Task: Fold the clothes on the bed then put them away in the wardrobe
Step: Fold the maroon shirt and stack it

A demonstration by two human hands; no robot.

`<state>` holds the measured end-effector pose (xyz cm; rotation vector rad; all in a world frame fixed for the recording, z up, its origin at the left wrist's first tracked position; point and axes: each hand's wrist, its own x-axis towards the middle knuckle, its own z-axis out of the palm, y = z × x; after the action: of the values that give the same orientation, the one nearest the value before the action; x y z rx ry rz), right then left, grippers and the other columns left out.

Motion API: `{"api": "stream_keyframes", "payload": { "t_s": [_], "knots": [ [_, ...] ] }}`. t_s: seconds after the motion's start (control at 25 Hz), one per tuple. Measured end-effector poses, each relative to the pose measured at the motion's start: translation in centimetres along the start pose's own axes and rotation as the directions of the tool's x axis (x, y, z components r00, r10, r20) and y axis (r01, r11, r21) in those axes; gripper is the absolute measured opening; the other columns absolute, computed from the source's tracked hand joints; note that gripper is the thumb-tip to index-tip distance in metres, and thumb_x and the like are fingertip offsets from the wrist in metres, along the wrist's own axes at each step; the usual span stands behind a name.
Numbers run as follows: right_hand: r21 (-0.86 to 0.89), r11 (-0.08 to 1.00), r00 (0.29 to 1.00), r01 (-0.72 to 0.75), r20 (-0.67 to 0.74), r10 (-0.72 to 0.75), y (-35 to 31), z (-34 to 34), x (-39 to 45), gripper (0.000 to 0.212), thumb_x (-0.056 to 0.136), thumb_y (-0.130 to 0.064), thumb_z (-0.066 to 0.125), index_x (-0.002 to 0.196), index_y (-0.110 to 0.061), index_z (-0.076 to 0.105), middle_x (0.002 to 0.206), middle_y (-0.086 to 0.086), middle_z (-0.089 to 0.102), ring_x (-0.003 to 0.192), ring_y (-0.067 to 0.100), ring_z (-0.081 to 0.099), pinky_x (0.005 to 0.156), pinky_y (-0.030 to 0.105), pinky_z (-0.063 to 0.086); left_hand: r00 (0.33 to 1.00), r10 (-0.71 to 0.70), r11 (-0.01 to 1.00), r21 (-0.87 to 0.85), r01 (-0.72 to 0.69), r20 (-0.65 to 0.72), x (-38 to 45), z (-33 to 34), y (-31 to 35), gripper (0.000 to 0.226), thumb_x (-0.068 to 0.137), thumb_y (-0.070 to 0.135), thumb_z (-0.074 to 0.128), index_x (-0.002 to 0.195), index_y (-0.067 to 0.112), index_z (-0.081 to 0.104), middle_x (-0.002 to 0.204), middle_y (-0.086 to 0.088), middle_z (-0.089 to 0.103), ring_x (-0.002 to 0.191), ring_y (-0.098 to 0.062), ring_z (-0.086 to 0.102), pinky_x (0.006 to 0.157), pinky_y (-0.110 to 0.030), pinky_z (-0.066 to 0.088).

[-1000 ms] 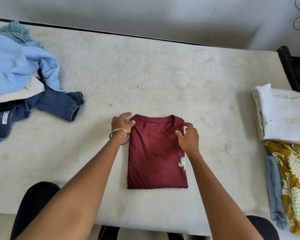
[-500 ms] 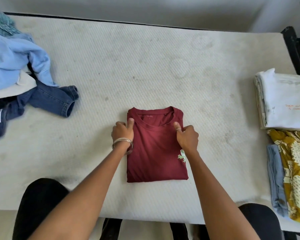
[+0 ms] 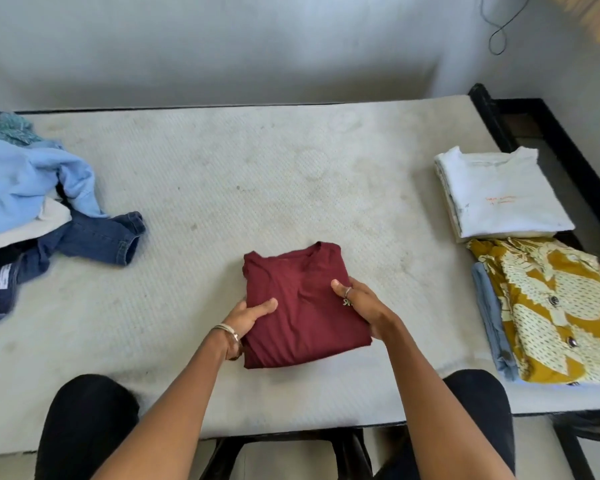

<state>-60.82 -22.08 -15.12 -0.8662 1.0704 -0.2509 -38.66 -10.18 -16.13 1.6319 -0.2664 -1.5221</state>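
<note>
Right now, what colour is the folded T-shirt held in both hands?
Dark maroon red; the folded T-shirt shows best in the head view, with a small pale print near its right edge.

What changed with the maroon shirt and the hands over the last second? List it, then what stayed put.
Both hands slid from the collar down to the sides of the folded maroon shirt; the left hand and right hand now grip it, thumbs on top, and it sits skewed. The unfolded pile and the folded stacks stayed put.

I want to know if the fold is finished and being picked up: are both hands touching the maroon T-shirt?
Touching. The head view shows the left hand and the right hand gripping opposite sides of the folded maroon T-shirt, thumbs on top.
</note>
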Motion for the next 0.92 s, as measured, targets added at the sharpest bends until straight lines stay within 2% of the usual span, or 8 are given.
{"api": "stream_keyframes", "payload": {
  "t_s": [0.08, 0.16, 0.24, 0.32, 0.48, 0.64, 0.76, 0.92],
  "knots": [
    [0.076, 0.997, 1.000, 0.022, -0.002, -0.022, -0.3, -2.2, -2.3, 0.003, 0.093, -0.014, 0.063, 0.095, -0.017, 0.062, 0.098, 0.003, 0.070, 0.086, 0.019, 0.071, 0.075, 0.033, 0.057, 0.995, -0.012, 0.996, -0.082, 0.020, 0.099, -1.0, 2.3, 0.4, 0.065, 0.067, 0.020, 0.079, 0.127, 0.009, 0.055, 0.113, -0.011, 0.069, 0.098, -0.026, 0.069, 0.083, -0.036, 0.056],
    [0.190, 0.978, 0.997, 0.083, -0.021, -0.080, -1.0, -4.7, -4.0, 0.025, 0.089, 0.003, 0.055, 0.102, -0.016, 0.065, 0.096, 0.004, 0.068, 0.085, 0.018, 0.068, 0.076, 0.032, 0.056, 0.987, 0.024, 0.988, -0.154, 0.001, 0.159, -1.4, 5.2, 1.5, 0.065, 0.064, 0.013, 0.074, 0.125, 0.006, 0.055, 0.111, -0.014, 0.070, 0.096, -0.028, 0.069, 0.075, -0.035, 0.058],
    [0.262, 0.949, 0.984, 0.175, -0.081, -0.159, -2.7, -8.0, -5.8, 0.046, 0.084, 0.012, 0.050, 0.120, -0.013, 0.064, 0.109, 0.010, 0.068, 0.097, 0.025, 0.066, 0.093, 0.041, 0.051, 0.975, 0.059, 0.990, -0.141, -0.029, 0.214, -1.3, 9.7, 3.4, 0.063, 0.062, 0.010, 0.072, 0.123, 0.004, 0.055, 0.107, -0.014, 0.070, 0.092, -0.027, 0.069, 0.071, -0.034, 0.058],
    [0.301, 0.914, 0.960, 0.274, -0.138, -0.243, -5.1, -11.4, -7.2, 0.054, 0.081, 0.017, 0.047, 0.123, -0.013, 0.063, 0.113, 0.014, 0.067, 0.099, 0.029, 0.064, 0.095, 0.045, 0.050, 0.958, 0.101, 0.993, -0.092, -0.079, 0.268, -0.6, 14.2, 5.9, 0.061, 0.060, 0.006, 0.069, 0.120, 0.005, 0.056, 0.102, -0.013, 0.070, 0.089, -0.027, 0.069, 0.072, -0.035, 0.058],
    [0.254, 0.854, 0.881, 0.454, -0.274, -0.387, -12.8, -20.3, -9.6, 0.058, 0.078, 0.019, 0.041, 0.122, -0.014, 0.062, 0.108, 0.014, 0.068, 0.093, 0.029, 0.066, 0.080, 0.043, 0.057, 0.906, 0.178, 0.983, -0.020, -0.185, 0.385, 2.5, 25.7, 12.9, 0.063, 0.060, 0.001, 0.068, 0.122, 0.002, 0.056, 0.109, -0.017, 0.066, 0.099, -0.031, 0.066, 0.088, -0.043, 0.055],
    [0.133, 0.803, 0.787, 0.580, -0.344, -0.512, -20.4, -29.3, -9.6, 0.063, 0.081, 0.019, 0.042, 0.126, -0.022, 0.061, 0.111, 0.011, 0.068, 0.093, 0.027, 0.069, 0.074, 0.045, 0.059, 0.863, 0.307, 0.948, -0.051, -0.313, 0.402, 7.1, 35.9, 19.5, 0.060, 0.064, -0.002, 0.069, 0.121, 0.012, 0.057, 0.107, -0.010, 0.069, 0.098, -0.028, 0.067, 0.087, -0.043, 0.055],
    [0.091, 0.827, 0.753, 0.554, -0.478, -0.452, -21.1, -35.5, -6.7, 0.055, 0.089, 0.010, 0.054, 0.127, -0.028, 0.061, 0.120, 0.005, 0.068, 0.100, 0.026, 0.068, 0.077, 0.047, 0.057, 0.887, 0.283, 0.958, -0.061, -0.281, 0.364, 11.3, 41.6, 19.1, 0.042, 0.077, -0.006, 0.066, 0.113, 0.015, 0.059, 0.100, -0.008, 0.070, 0.087, -0.026, 0.068, 0.079, -0.043, 0.057],
    [0.107, 0.943, 0.674, 0.316, -0.725, -0.143, -14.5, -40.1, -0.4, 0.054, 0.089, 0.007, 0.062, 0.137, -0.015, 0.050, 0.121, 0.007, 0.062, 0.102, 0.026, 0.065, 0.070, 0.039, 0.058, 0.964, -0.018, 0.983, 0.182, -0.032, 0.264, 15.7, 44.2, 11.3, 0.020, 0.087, -0.010, 0.059, 0.102, 0.002, 0.061, 0.103, -0.015, 0.064, 0.074, -0.024, 0.062, 0.053, -0.040, 0.059]
  ]
}}
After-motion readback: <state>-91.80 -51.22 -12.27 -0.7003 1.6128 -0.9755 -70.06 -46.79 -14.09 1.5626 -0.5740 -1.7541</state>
